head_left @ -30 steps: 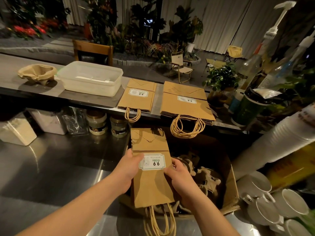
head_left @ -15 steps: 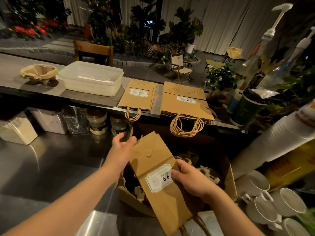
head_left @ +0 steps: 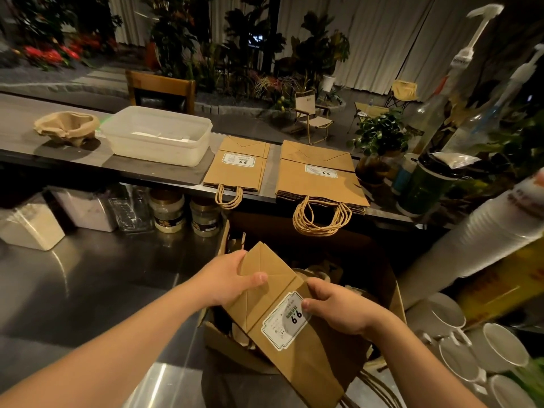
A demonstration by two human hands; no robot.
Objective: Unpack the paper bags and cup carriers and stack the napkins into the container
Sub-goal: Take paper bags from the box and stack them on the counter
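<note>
Head view: your left hand [head_left: 232, 278] and right hand [head_left: 338, 310] both grip the folded paper bag [head_left: 282, 319] at lower centre, long axis upper-left to lower-right; bag stacks [head_left: 318, 178] lie straight above, container [head_left: 159, 139] upper left.

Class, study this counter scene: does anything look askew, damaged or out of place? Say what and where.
The cup carrier at the shelf's far left looks crumpled and misshapen. The bag gripped by the left hand and right hand sits tilted over the cardboard box. The flat bag stacks look tidy.
</note>
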